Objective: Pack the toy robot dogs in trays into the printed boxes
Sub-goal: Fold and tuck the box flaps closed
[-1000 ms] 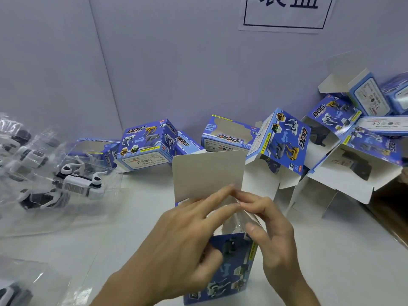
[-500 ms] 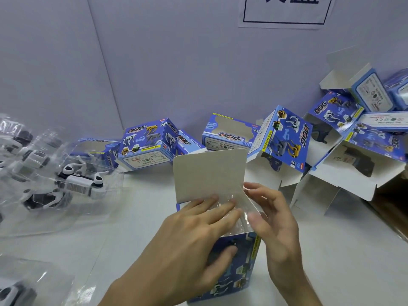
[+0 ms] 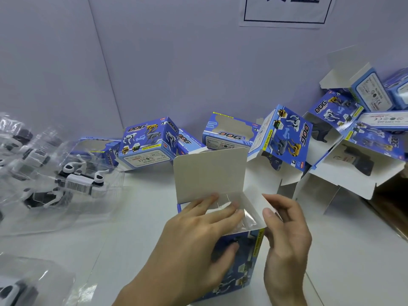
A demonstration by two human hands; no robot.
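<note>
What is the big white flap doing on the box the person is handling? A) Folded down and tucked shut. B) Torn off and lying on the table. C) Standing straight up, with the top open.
C: the flap stands upright at the back of the box, whose top is open, and the left hand has its fingers on the clear plastic inside.

Pale lilac wall [image 3: 176, 62] filling the upper half of the frame, its two panels meeting at a slanted seam [image 3: 106, 69] in the upper left. White paper sign [image 3: 284, 12] with a dark rectangular border and cut-off dark characters, top centre-right. Glossy white worktop [image 3: 353, 250] below. Dark brown surface [image 3: 393, 206] at the right edge
</note>
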